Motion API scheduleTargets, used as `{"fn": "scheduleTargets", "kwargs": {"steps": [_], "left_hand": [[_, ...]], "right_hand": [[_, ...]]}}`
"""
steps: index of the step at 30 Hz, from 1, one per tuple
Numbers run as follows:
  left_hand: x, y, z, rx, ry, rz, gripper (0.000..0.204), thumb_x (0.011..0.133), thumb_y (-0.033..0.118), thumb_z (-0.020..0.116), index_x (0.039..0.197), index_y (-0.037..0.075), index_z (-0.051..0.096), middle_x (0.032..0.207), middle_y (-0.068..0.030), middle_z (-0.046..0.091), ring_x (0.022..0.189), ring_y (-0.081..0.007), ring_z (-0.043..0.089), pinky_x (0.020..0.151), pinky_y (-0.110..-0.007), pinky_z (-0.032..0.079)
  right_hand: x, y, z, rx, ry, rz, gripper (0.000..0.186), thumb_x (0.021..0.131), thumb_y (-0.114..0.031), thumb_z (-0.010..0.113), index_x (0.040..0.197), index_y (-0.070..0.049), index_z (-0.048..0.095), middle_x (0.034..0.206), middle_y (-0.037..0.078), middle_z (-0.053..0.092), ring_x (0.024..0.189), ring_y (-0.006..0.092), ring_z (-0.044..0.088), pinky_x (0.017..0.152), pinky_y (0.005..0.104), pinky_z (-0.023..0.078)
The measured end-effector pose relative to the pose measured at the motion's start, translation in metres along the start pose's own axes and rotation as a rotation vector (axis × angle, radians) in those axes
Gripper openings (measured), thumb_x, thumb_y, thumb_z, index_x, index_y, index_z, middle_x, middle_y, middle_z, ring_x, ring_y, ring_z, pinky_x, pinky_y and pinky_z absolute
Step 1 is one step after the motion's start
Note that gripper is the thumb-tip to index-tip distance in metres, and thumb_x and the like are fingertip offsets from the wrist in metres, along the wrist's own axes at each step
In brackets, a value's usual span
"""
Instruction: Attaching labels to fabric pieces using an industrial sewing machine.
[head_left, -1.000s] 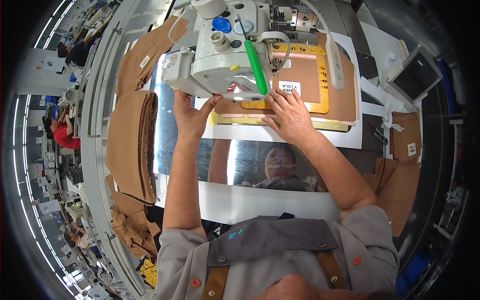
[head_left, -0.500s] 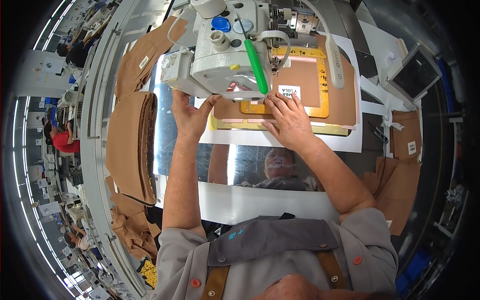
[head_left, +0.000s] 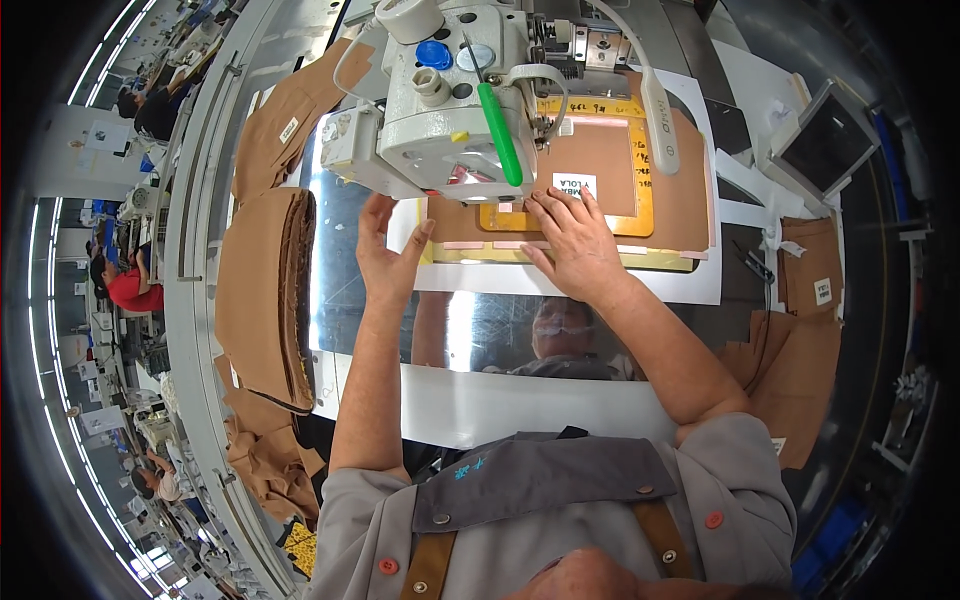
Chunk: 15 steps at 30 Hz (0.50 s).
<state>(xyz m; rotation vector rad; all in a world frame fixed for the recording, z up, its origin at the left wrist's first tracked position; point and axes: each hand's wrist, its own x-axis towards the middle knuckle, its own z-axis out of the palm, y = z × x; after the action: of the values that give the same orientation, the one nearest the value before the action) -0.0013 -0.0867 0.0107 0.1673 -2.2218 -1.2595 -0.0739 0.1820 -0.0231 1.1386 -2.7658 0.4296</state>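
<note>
My right hand (head_left: 575, 243) lies palm down with fingers stretched out, on the near edge of a yellow template frame (head_left: 600, 222) over a flat brown fabric panel (head_left: 470, 222). A white printed label (head_left: 575, 186) shows on the fabric just beyond its fingertips. My left hand (head_left: 390, 258) is at the panel's left edge, thumb and fingers spread, with nothing visible in it; its far fingertips come close to the sewing machine head (head_left: 455, 150). The machine head hides the far left part of the panel. A green-handled tool with a thin metal shaft (head_left: 500, 135) rests on the machine.
A thick stack of brown fabric pieces (head_left: 262, 295) stands at the left, with more brown pieces (head_left: 300, 115) behind it. Other brown pieces (head_left: 800, 385) lie at the right, near dark snips (head_left: 757, 265) and a monitor (head_left: 825, 140). A white cable-hung control (head_left: 662, 125) hangs over the panel.
My left hand has drawn back slightly toward me and away from the machine head, its thumb now lower. My right hand stays on the template frame. The view has shifted slightly.
</note>
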Motion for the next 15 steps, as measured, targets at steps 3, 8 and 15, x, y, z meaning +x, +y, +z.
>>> {"fn": "scheduleTargets", "kwargs": {"steps": [3, 8, 15], "left_hand": [[-0.037, -0.018, -0.003, 0.037, -0.096, -0.187, 0.067, 0.081, 0.016, 0.089, 0.137, 0.001, 0.056, 0.139, -0.0159, 0.063, 0.136, -0.0281, 0.055, 0.114, -0.044, 0.043], [-0.071, -0.015, 0.007, 0.479, -0.227, 0.037, 0.050, 0.089, 0.019, 0.079, 0.134, 0.004, 0.063, 0.145, -0.0145, 0.061, 0.139, -0.0327, 0.053, 0.117, -0.045, 0.037], [-0.072, -0.010, 0.013, 0.668, -0.294, 0.098, 0.051, 0.095, 0.032, 0.069, 0.139, 0.008, 0.058, 0.154, -0.0118, 0.052, 0.148, -0.0306, 0.042, 0.121, -0.052, 0.023]], "right_hand": [[0.000, -0.001, -0.001, 0.009, -0.004, 0.005, 0.064, 0.103, -0.051, 0.051, 0.148, -0.005, 0.051, 0.149, 0.011, 0.053, 0.144, 0.0254, 0.043, 0.125, 0.0528, 0.025], [-0.002, -0.001, -0.002, 0.018, -0.010, 0.008, 0.064, 0.103, -0.050, 0.052, 0.148, -0.005, 0.052, 0.150, 0.010, 0.053, 0.144, 0.0261, 0.043, 0.125, 0.0526, 0.025], [-0.004, 0.001, 0.000, 0.094, 0.077, 0.001, 0.061, 0.100, -0.045, 0.060, 0.145, -0.004, 0.051, 0.145, 0.012, 0.054, 0.141, 0.0276, 0.046, 0.123, 0.0539, 0.027]]}}
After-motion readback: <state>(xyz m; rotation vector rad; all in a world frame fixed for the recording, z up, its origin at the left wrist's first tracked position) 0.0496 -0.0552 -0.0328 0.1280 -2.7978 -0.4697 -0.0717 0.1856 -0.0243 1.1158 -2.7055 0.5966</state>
